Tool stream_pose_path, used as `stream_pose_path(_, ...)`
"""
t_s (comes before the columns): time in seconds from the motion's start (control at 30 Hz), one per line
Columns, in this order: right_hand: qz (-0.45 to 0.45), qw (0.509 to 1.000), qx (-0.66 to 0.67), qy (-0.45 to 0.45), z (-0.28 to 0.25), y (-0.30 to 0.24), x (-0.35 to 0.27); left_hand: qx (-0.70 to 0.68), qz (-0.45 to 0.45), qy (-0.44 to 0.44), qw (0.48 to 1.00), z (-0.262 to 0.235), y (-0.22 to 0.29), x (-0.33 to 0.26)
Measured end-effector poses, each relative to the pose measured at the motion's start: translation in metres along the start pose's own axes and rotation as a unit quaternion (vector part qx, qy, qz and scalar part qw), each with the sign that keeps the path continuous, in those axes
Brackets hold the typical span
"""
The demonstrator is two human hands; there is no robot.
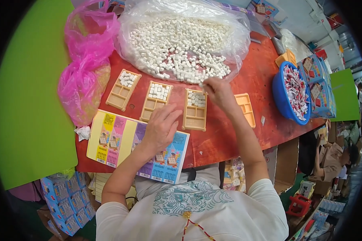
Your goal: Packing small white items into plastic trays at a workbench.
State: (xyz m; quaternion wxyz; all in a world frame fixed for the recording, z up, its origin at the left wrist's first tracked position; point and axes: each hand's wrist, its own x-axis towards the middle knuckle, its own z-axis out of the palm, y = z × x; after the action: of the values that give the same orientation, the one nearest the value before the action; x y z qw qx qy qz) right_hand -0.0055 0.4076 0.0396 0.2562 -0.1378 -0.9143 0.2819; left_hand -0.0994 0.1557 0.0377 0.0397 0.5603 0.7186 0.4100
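Under the right hand (218, 91), the tan tray (196, 109) holds white cubes.

A red-brown tabletop (225, 140) is seen spanning the view, its far edge bent by the lens. A large green panel (32, 104) is placed at the left, a smaller green surface (345, 94) at the right. Cardboard boxes (287, 164) are stacked beneath the table's right end. Stacks of blue cartons (66, 203) are set on the floor at lower left. Even, bright lighting is noted throughout.
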Motion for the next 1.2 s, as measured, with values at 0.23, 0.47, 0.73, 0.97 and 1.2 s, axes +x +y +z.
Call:
stream_pose_path(0.23, -0.061, 0.987, -0.13, -0.068, 0.015, -0.01, -0.045, 0.036, 0.036, -0.068, 0.996, 0.026, 0.008, 0.002)
stream_pose_path(0.47, -0.065, 0.99, -0.109, -0.059, 0.019, -0.012, -0.05, 0.045, 0.049, -0.088, 0.994, 0.034, 0.009, -0.002)
stream_pose_path(0.73, -0.129, 0.986, -0.094, -0.051, 0.036, -0.028, -0.04, 0.092, 0.052, -0.094, 0.99, 0.032, 0.004, -0.012)
stream_pose_path(0.97, -0.126, 0.976, -0.134, -0.118, 0.036, -0.033, -0.058, 0.058, 0.042, 0.002, 0.997, 0.008, -0.003, -0.013)
stream_pose_path(1.2, -0.153, 0.968, -0.142, -0.136, 0.046, -0.052, -0.051, 0.225, -0.111, 0.067, 0.966, -0.06, -0.072, -0.006)
